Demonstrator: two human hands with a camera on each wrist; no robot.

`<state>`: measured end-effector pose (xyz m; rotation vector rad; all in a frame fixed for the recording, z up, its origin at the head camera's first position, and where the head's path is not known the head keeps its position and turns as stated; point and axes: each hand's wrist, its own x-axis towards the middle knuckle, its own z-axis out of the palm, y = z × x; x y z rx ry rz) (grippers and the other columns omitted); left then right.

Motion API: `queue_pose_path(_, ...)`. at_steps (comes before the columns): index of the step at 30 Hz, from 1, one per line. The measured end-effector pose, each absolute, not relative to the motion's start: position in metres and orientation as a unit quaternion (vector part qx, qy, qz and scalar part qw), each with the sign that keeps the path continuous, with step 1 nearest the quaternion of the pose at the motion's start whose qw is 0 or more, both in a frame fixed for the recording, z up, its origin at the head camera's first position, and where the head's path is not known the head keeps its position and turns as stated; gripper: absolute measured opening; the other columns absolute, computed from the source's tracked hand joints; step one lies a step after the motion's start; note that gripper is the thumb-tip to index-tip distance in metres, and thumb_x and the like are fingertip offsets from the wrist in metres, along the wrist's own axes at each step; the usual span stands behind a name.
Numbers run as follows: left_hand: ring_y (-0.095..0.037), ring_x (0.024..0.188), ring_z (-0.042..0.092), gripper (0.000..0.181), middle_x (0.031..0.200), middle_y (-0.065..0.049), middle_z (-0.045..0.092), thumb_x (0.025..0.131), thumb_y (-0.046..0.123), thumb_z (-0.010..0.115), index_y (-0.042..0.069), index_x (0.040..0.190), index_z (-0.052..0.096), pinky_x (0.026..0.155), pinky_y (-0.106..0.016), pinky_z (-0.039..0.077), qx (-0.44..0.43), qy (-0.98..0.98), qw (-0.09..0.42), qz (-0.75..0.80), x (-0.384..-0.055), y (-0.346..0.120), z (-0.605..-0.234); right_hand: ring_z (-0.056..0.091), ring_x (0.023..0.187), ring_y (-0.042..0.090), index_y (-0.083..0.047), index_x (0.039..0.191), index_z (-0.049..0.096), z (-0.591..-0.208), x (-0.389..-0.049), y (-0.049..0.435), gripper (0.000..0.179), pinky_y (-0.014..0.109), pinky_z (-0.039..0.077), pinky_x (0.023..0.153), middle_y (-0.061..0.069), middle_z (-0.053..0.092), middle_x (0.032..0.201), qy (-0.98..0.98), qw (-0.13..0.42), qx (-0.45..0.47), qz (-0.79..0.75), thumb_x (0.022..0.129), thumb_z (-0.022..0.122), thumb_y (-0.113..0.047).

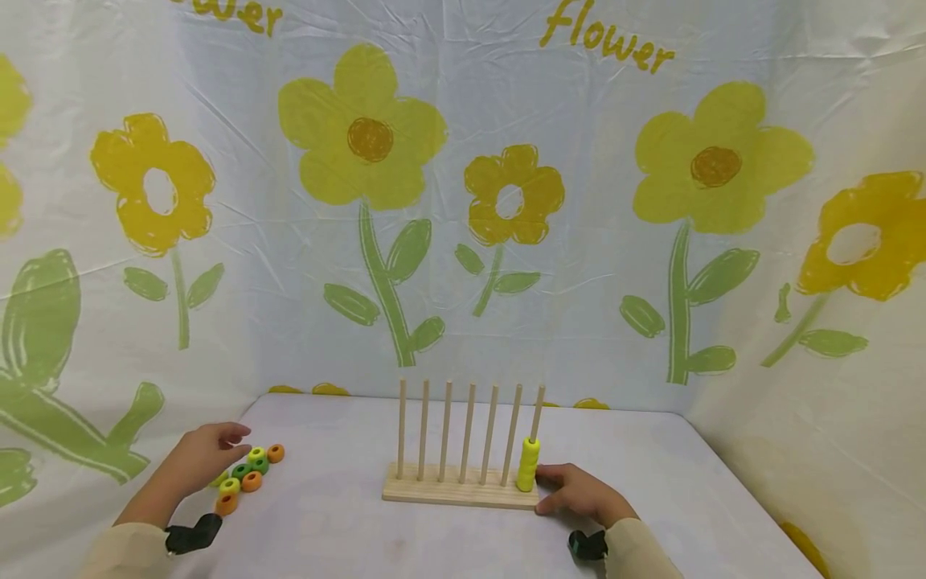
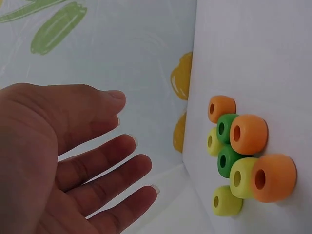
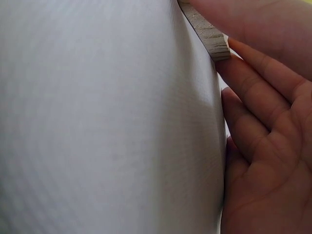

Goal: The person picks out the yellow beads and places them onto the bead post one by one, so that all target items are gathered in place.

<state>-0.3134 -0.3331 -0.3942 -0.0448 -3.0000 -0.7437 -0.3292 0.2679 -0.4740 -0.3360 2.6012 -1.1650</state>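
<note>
Peg rack and loose beads; clock face as the person sees the tabletop, twelve o'clock farthest away. The peg rack (image 1: 448, 490) stands mid-table (image 1: 325, 450); the loose beads (image 1: 242, 471) lie at its nine o'clock, well apart. Left hand (image 1: 197, 458): fingers loosely extended and empty, near the beads at their ten o'clock. Right hand (image 1: 582, 492): thumb and fingers pinching the rack's three-o'clock end. Likely faults — the beads crowd close, so a careless fingertip could scatter several or set one rolling; the rack, steadied at one end only, could swivel under an uneven push, or tip if a peg were struck. The rack's long axis runs nine to three o'clock, its right end slightly nearer the person; seven pegs (image 1: 466, 438) point upward, the rightmost bearing a yellow bead stack (image 1: 529, 465). The loose beads sit mostly holes uppermost.
</note>
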Motion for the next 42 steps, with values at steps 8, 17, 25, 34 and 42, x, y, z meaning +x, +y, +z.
queue_pose_path(8,-0.031,0.094,0.062,0.050,0.110,-0.024,0.063,0.088,0.027,0.070,-0.007,0.122,0.058,0.078,-0.047,0.055,0.005,-0.969,-0.013,-0.246,-0.315,-0.338,-0.404,0.035,0.138,0.046,-0.005,0.134,0.058,-0.475,-0.329,0.268,0.072,0.069,0.021,0.109,0.020,0.049,0.144,0.895,0.133,-0.116,-0.409,0.070,0.085,-0.022)
queue_pose_path(17,-0.028,0.091,0.061,0.047,0.109,-0.026,0.061,0.087,0.021,0.071,-0.009,0.120,0.057,0.078,-0.046,0.054,0.044,-0.965,-0.052,-0.253,-0.318,-0.343,-0.417,0.035,0.138,0.046,-0.005,0.134,0.058,-0.474,-0.329,0.267,0.072,0.069,0.021,0.110,0.020,0.049,0.144,0.897,0.135,-0.103,-0.409,0.069,0.086,-0.021)
queue_pose_path(25,-0.026,0.086,0.061,0.044,0.105,-0.027,0.060,0.084,0.017,0.072,-0.010,0.115,0.058,0.076,-0.045,0.054,0.070,-0.961,-0.069,-0.259,-0.317,-0.344,-0.425,0.035,0.138,0.046,-0.006,0.134,0.058,-0.472,-0.328,0.267,0.072,0.069,0.022,0.110,0.020,0.049,0.144,0.897,0.134,-0.103,-0.408,0.069,0.085,-0.021)
queue_pose_path(34,-0.022,0.082,0.060,0.042,0.098,-0.023,0.062,0.083,0.017,0.071,-0.013,0.110,0.058,0.074,-0.043,0.054,0.083,-0.958,-0.079,-0.263,-0.321,-0.347,-0.435,0.034,0.138,0.046,-0.006,0.134,0.059,-0.473,-0.329,0.268,0.072,0.069,0.021,0.109,0.020,0.048,0.145,0.896,0.137,-0.103,-0.411,0.069,0.086,-0.022)
queue_pose_path(42,-0.023,0.080,0.060,0.040,0.092,-0.019,0.064,0.084,0.015,0.070,-0.014,0.108,0.057,0.074,-0.043,0.054,0.098,-0.958,-0.085,-0.257,-0.322,-0.345,-0.437,0.034,0.138,0.046,-0.006,0.134,0.058,-0.474,-0.330,0.269,0.073,0.069,0.022,0.110,0.020,0.048,0.145,0.891,0.140,-0.109,-0.419,0.069,0.086,-0.023)
